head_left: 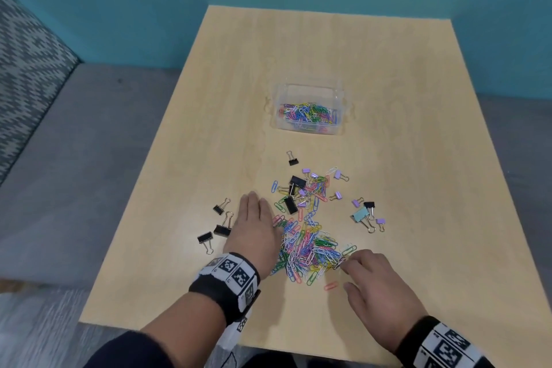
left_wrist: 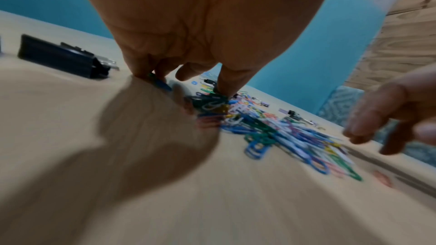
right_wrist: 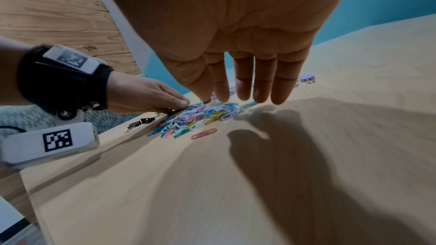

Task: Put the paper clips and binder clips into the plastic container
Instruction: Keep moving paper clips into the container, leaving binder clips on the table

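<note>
A heap of coloured paper clips [head_left: 310, 248] lies on the table's near half. My left hand [head_left: 254, 209] lies flat with straight fingers against the heap's left edge; in the left wrist view its fingertips [left_wrist: 226, 88] touch the clips [left_wrist: 271, 128]. My right hand [head_left: 355, 263] reaches the heap's right edge, fingers nearly straight, holding nothing [right_wrist: 235, 90]. Farther back stands the clear plastic container [head_left: 340, 92] with several paper clips inside. Black binder clips [head_left: 221, 228] lie left of my left hand. Purple and light blue binder clips [head_left: 363, 213] lie to the right.
More black and purple binder clips [head_left: 295, 182] mix with loose paper clips beyond the heap. A lone pink paper clip [head_left: 331, 286] lies near my right thumb. The wooden table [head_left: 418, 128] meets a teal wall; a grey bench [head_left: 59, 158] runs along its left side.
</note>
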Demonstrator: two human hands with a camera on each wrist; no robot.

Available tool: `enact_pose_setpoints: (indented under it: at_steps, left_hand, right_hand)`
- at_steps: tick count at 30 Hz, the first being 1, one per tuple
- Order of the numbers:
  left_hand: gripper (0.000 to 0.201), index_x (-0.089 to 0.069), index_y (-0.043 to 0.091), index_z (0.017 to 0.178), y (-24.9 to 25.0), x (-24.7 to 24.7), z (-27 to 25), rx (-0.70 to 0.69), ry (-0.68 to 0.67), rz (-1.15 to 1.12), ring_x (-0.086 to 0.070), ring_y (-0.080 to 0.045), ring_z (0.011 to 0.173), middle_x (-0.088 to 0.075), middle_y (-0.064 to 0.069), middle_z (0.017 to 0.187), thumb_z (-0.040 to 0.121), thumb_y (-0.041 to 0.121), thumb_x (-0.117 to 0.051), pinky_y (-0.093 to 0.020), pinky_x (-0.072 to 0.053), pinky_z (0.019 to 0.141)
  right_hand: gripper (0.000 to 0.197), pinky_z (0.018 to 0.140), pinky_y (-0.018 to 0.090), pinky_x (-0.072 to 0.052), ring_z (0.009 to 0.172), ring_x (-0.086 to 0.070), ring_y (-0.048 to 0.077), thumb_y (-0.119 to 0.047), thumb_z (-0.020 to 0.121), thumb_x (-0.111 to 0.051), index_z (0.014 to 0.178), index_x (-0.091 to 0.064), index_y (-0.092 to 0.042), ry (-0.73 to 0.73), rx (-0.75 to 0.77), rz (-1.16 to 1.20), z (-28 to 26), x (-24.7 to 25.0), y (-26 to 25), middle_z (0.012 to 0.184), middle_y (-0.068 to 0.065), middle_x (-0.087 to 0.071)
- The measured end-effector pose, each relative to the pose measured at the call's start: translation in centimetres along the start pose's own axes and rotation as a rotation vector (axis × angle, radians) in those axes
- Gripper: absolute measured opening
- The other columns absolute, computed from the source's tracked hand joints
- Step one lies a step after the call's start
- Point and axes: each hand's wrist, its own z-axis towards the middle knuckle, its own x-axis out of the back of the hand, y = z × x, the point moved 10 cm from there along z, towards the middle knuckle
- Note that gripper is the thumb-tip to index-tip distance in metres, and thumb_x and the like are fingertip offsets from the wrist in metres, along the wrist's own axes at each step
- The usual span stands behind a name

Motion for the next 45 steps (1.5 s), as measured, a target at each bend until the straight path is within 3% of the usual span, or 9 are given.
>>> enact_pose_setpoints:
  at_steps: [5, 9, 15, 19, 21, 25, 28, 38, 45]
  left_hand:
    - [0.063, -0.007, 0.001, 0.148, 3.3, 1.5, -4.0, -0.127, 0.036, -0.221, 0.009, -0.027, 0.145, 0.002, -0.017, 0.157, 0.101, 0.038, -0.024, -0.034, 0.004, 0.118]
    - [0.060, -0.017, -0.005, 0.145, 2.6, 3.1, 0.4, -0.187, 0.147, -0.157, -0.008, -0.032, 0.144, -0.014, -0.023, 0.155, 0.099, 0.033, -0.028, -0.036, -0.001, 0.119]
    - [0.066, -0.028, -0.006, 0.142, 1.9, 1.7, 2.2, -0.324, -0.007, 0.066, -0.008, -0.033, 0.144, -0.019, -0.024, 0.153, 0.096, 0.035, -0.004, -0.044, -0.008, 0.118]
    - [0.046, -0.067, 0.002, 0.113, 3.8, 2.5, -1.8, -0.439, 0.051, 0.240, -0.053, -0.029, 0.122, -0.061, -0.017, 0.125, 0.091, 0.035, -0.043, -0.037, -0.041, 0.106]
    - [0.053, -0.060, 0.000, 0.122, 3.5, 3.3, -1.2, -0.376, 0.123, 0.112, -0.051, -0.028, 0.125, -0.056, -0.017, 0.132, 0.092, 0.034, -0.032, -0.037, -0.040, 0.105]
    - [0.068, -0.020, -0.002, 0.146, 2.1, -0.4, 2.5, -0.354, -0.001, 0.115, -0.007, -0.032, 0.145, -0.018, -0.018, 0.156, 0.095, 0.039, -0.003, -0.045, -0.019, 0.115]
    - [0.071, -0.019, -0.001, 0.146, 1.4, -2.0, 3.4, -0.378, -0.045, 0.205, -0.001, -0.034, 0.145, -0.015, -0.018, 0.156, 0.094, 0.041, 0.006, -0.046, -0.016, 0.114]
    - [0.058, -0.044, 0.002, 0.136, 3.6, 0.9, -2.2, -0.437, 0.074, -0.041, -0.037, -0.030, 0.135, -0.039, -0.015, 0.147, 0.095, 0.039, -0.027, -0.043, -0.034, 0.110]
    - [0.060, -0.045, 0.014, 0.136, 3.2, 1.8, 1.5, -0.401, 0.070, 0.017, -0.036, -0.025, 0.134, -0.037, -0.002, 0.149, 0.092, 0.044, -0.017, -0.042, -0.043, 0.099]
  right_hand:
    - [0.027, 0.072, 0.035, -0.052, 0.088, -0.051, 0.021, -0.024, 0.077, -0.054, 0.104, -0.058, -0.025, 0.005, -0.030, 0.022, -0.2, 0.0, 0.3, 0.102, -0.005, -0.053]
    - [0.028, 0.073, 0.035, -0.052, 0.090, -0.052, 0.021, -0.024, 0.076, -0.055, 0.104, -0.055, -0.026, -0.018, -0.032, 0.012, -0.4, -0.4, 0.5, 0.103, -0.006, -0.053]
    - [0.027, 0.074, 0.036, -0.051, 0.091, -0.052, 0.022, -0.028, 0.079, -0.050, 0.105, -0.057, -0.025, -0.014, -0.059, 0.025, -0.3, 0.0, 0.9, 0.105, -0.004, -0.054]
    - [0.027, 0.073, 0.036, -0.052, 0.088, -0.052, 0.021, -0.031, 0.080, -0.042, 0.101, -0.057, -0.024, -0.023, -0.073, 0.033, -0.8, -0.2, 1.0, 0.104, -0.005, -0.053]
    - [0.028, 0.072, 0.037, -0.052, 0.088, -0.052, 0.022, -0.032, 0.080, -0.041, 0.100, -0.058, -0.023, -0.034, -0.081, 0.029, -0.9, -0.4, 1.2, 0.104, -0.005, -0.053]
    - [0.028, 0.073, 0.036, -0.052, 0.088, -0.052, 0.022, -0.031, 0.080, -0.043, 0.103, -0.059, -0.023, -0.033, -0.072, 0.017, -0.6, -0.3, 1.2, 0.103, -0.004, -0.054]
    - [0.029, 0.073, 0.035, -0.051, 0.088, -0.052, 0.022, -0.031, 0.080, -0.042, 0.103, -0.058, -0.023, -0.033, -0.065, 0.023, -0.4, -0.1, 1.0, 0.103, -0.004, -0.054]
    - [0.023, 0.073, 0.036, -0.052, 0.086, -0.052, 0.021, -0.028, 0.078, -0.047, 0.097, -0.058, -0.024, -0.023, -0.086, 0.027, -1.0, -0.1, 1.3, 0.101, -0.006, -0.052]
    - [0.028, 0.073, 0.035, -0.052, 0.087, -0.053, 0.022, -0.031, 0.080, -0.040, 0.097, -0.060, -0.022, -0.034, -0.083, 0.024, -0.9, -0.2, 1.0, 0.102, -0.004, -0.055]
